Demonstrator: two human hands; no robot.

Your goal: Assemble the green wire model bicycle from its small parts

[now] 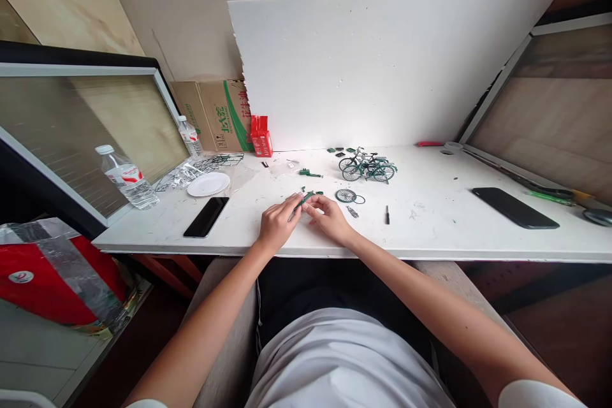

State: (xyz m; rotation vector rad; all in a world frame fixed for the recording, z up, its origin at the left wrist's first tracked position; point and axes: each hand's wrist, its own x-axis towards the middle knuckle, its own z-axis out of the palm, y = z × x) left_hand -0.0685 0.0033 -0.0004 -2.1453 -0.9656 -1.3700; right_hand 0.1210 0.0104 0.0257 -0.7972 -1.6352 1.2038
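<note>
My left hand [278,223] and my right hand [327,217] meet over the front of the white table. Between their fingertips they pinch a small green model bicycle part [306,199]; its exact shape is partly hidden by the fingers. Just beyond lies another green part [310,173], with tiny green bits nearer the hands. To the right are a small spoked wheel [345,196] and a thin black ring [360,199]. A small grey-green piece [352,211] and a short black screwdriver [387,215] lie in front of them. Model bicycles [367,166] stand upright farther back.
A black phone [206,217], a white plate [208,184], part frames [224,160] and water bottles [127,178] are on the left. A red box [261,137] stands by a carton [217,115]. Another dark phone [515,208] lies right. A white board [382,64] rises behind.
</note>
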